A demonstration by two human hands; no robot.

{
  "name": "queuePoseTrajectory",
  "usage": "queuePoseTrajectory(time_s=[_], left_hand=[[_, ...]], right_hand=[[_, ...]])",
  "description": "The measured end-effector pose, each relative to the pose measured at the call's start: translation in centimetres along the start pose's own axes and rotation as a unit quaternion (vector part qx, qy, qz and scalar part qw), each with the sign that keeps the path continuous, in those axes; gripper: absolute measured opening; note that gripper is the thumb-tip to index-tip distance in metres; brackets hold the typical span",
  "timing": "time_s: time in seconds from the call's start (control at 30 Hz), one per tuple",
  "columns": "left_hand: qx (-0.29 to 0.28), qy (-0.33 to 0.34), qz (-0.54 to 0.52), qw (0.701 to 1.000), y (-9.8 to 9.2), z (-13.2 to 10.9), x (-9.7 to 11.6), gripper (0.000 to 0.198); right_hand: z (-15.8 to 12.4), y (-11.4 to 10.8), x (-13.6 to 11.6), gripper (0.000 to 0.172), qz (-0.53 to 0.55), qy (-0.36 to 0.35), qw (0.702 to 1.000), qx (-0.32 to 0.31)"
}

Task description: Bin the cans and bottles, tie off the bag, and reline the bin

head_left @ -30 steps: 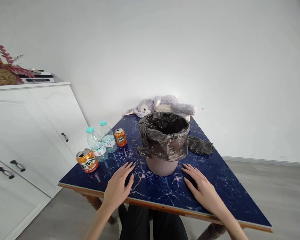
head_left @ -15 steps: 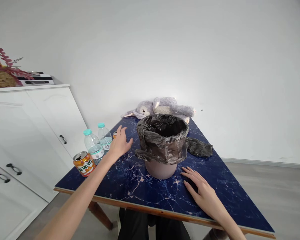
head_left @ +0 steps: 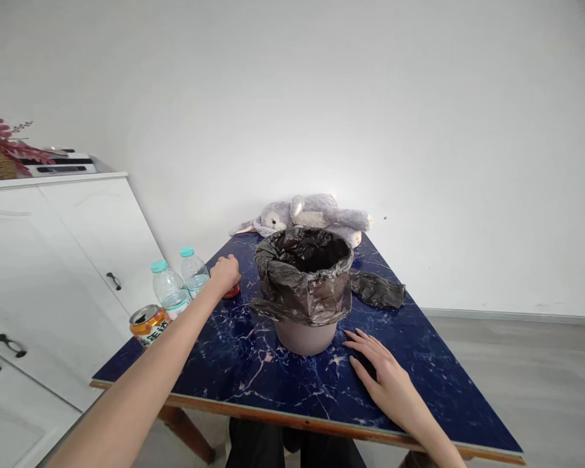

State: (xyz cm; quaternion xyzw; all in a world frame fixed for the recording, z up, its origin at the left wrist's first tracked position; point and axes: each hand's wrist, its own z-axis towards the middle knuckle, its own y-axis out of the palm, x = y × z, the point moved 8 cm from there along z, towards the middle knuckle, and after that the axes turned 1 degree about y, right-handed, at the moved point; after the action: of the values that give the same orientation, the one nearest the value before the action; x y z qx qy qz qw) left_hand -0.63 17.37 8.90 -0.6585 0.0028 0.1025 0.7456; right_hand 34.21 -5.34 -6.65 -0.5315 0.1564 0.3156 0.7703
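My left hand (head_left: 225, 273) is closed around the top of a can (head_left: 232, 292); only its reddish lower part shows under the fingers. Just left of that hand stand two clear plastic bottles with turquoise caps, a nearer bottle (head_left: 168, 286) and a farther bottle (head_left: 194, 272). An opened orange can (head_left: 147, 324) with printed lettering is beside my left forearm, partly covered by it. My right hand (head_left: 380, 374) rests palm down on the table, fingers spread, near the base of a trash bin (head_left: 306, 337) lined with a black plastic bag (head_left: 305, 292).
The blue marble-patterned table (head_left: 253, 383) has a wooden edge. A grey plush rabbit (head_left: 312, 214) lies at its back by the wall. A folded black plastic bag (head_left: 377, 290) lies right of the bin. A white cabinet (head_left: 78, 240) stands at the left.
My left hand has gone from open beside the can to gripping it from above. My right hand stays flat on the table. The view has shifted slightly.
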Motion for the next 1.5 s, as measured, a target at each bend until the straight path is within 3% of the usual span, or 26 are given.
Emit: queuePoseTrajectory(time_s=[0.37, 0.6, 0.77, 0.87, 0.97, 1.0, 1.07, 1.13, 1.17, 1.23, 1.3, 1.4, 1.5], left_hand=[[0.008, 0.117, 0.002, 0.993, -1.2, -2.2, 0.9, 0.050], [0.002, 0.116, -0.015, 0.993, -0.7, -2.7, 0.0, 0.047], [0.036, 0.117, -0.057, 0.991, -1.5, -3.5, -0.1, 0.045], [0.091, 0.118, -0.087, 0.985, -4.1, -4.0, -0.3, 0.047], [0.197, 0.123, -0.177, 0.957, -9.6, -4.7, -0.7, 0.056], [0.244, 0.133, -0.241, 0.930, -11.9, -5.3, -0.9, 0.060], [0.326, 0.174, -0.379, 0.849, -16.4, -7.0, -1.0, 0.065], [0.351, 0.228, -0.457, 0.785, -19.8, -9.1, -0.2, 0.064], [0.341, 0.254, -0.468, 0.775, -21.0, -10.2, 0.7, 0.064], [0.301, 0.307, -0.444, 0.787, -22.4, -12.4, 3.1, 0.070], [0.265, 0.356, -0.374, 0.814, -22.6, -14.3, 5.7, 0.075], [0.237, 0.374, -0.266, 0.856, -21.4, -15.4, 8.1, 0.073], [0.166, 0.364, -0.223, 0.889, -19.4, -14.5, 9.2, 0.070]], right_hand=[[0.1, 0.0, 0.0, 0.036, 0.005, -0.002, 1.000, 0.000], [0.0, 0.0, 0.1, 0.036, 0.003, 0.000, 1.000, -0.003], [0.0, 0.0, 0.1, 0.035, 0.009, 0.001, 1.000, 0.003], [0.0, 0.0, 0.1, 0.035, 0.011, 0.003, 1.000, 0.005], [0.0, 0.0, 0.2, 0.036, 0.015, 0.010, 1.000, -0.006], [0.0, 0.1, 0.2, 0.036, 0.016, 0.012, 1.000, -0.010], [0.0, 0.1, 0.2, 0.036, 0.015, 0.014, 1.000, -0.014], [0.0, 0.1, 0.2, 0.036, 0.016, 0.012, 1.000, -0.012], [0.0, 0.1, 0.3, 0.036, 0.017, 0.012, 1.000, -0.011], [0.0, 0.1, 0.3, 0.036, 0.021, 0.013, 1.000, -0.010], [0.1, 0.2, 0.4, 0.036, 0.023, 0.015, 1.000, -0.011], [0.1, 0.3, 0.4, 0.038, 0.023, 0.015, 0.999, -0.018], [0.1, 0.3, 0.4, 0.038, 0.023, 0.014, 0.999, -0.021]])
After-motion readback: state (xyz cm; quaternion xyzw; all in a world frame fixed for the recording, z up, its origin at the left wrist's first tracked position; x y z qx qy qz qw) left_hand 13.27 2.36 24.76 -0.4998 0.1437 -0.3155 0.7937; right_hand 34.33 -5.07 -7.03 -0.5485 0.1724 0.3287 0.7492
